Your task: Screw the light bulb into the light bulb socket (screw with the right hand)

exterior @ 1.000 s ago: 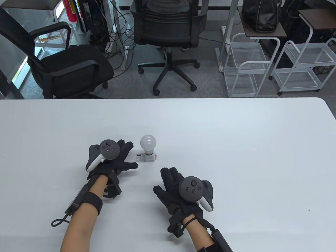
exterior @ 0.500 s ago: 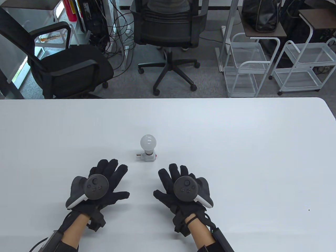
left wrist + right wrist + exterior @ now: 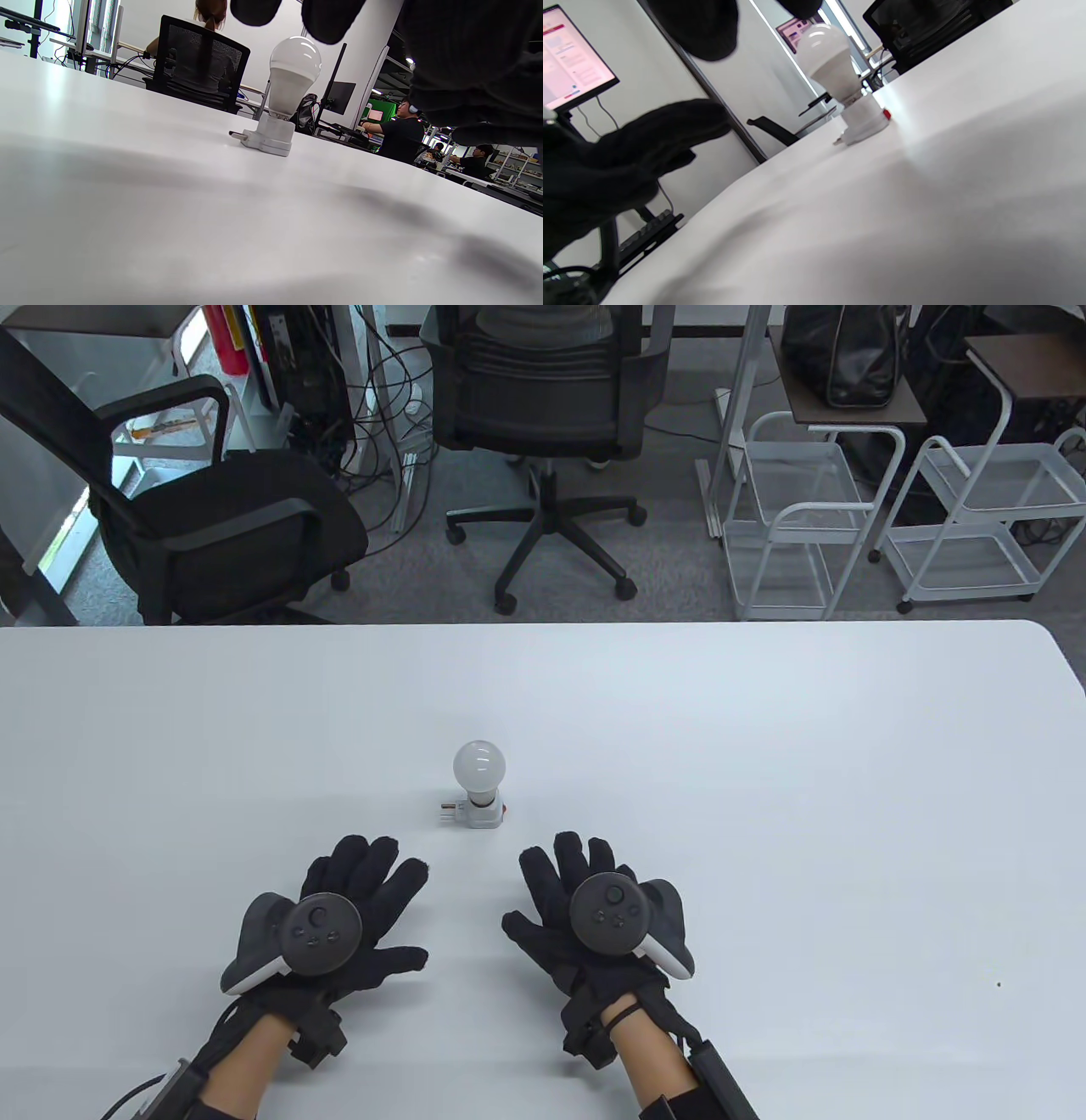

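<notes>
Round frosted bulb [image 3: 479,767] stands in blocky white socket [image 3: 479,813] (matte plastic).

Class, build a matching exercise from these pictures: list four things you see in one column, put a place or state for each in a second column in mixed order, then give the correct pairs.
Things:
1. frosted white light bulb
2. white plastic bulb socket
3. left hand
4. right hand

Places or states:
A. flat on the white table, nearer than the socket and to its right
B. standing upright in the socket
C. flat on the table, nearer than the socket and to its left
D. sitting on the table with plug pins pointing left

Pairs: 1-B, 2-D, 3-C, 4-A
</notes>
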